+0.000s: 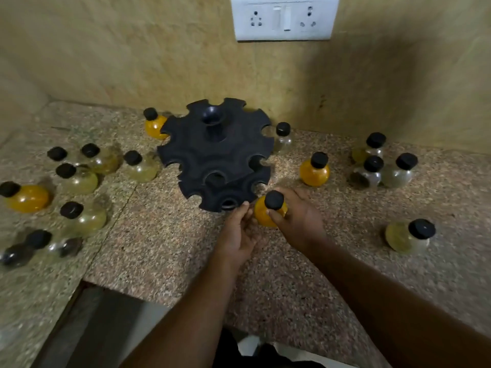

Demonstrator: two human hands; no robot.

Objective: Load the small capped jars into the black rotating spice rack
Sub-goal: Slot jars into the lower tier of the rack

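Observation:
The black rotating spice rack (215, 155) stands on the granite counter (164, 251) with its notched slots showing no jars. My right hand (297, 219) grips a round jar of orange powder (267, 212) with a black cap, just at the rack's front right edge. My left hand (240, 229) has its fingertips at the rack's front rim and beside that jar; its fingers look fairly straight. Several capped jars stand loose on the counter at both sides, among them an orange one (314, 170) on the right and another (26, 196) at far left.
A cluster of pale jars (382, 168) stands at the right rear and a single one (409, 236) nearer me. Several more jars (79, 176) crowd the left side. A wall socket plate (284, 17) sits above. The counter's edge drops off at lower left (87, 282).

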